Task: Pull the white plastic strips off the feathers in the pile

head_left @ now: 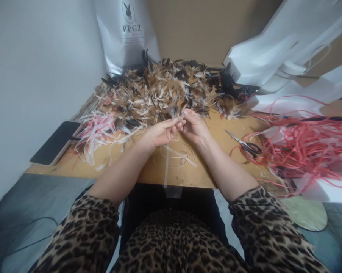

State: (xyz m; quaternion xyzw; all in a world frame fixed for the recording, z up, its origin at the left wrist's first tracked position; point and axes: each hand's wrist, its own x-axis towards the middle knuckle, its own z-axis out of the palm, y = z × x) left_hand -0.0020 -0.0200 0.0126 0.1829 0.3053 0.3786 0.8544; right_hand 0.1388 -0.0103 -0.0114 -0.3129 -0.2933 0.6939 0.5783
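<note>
My left hand (168,131) and my right hand (194,127) meet over the middle of the table, fingertips pinched close together. Between them a small feather bunch (175,110), grey and brown, points up and away from me. Its lower end is hidden by my fingers. Just beyond lies a large heap of brown, white and black feathers (165,89). A clear narrow strip (166,167) runs down from below my left hand to the table's front edge, with another strip (185,156) lying slantwise beside it.
A phone (54,143) lies at the left edge near pink and white ribbon strips (98,131). Black-handled scissors (246,144) rest right of my right arm, touching a tangle of red strings (309,146). White bags (128,38) stand behind the wooden table (193,176).
</note>
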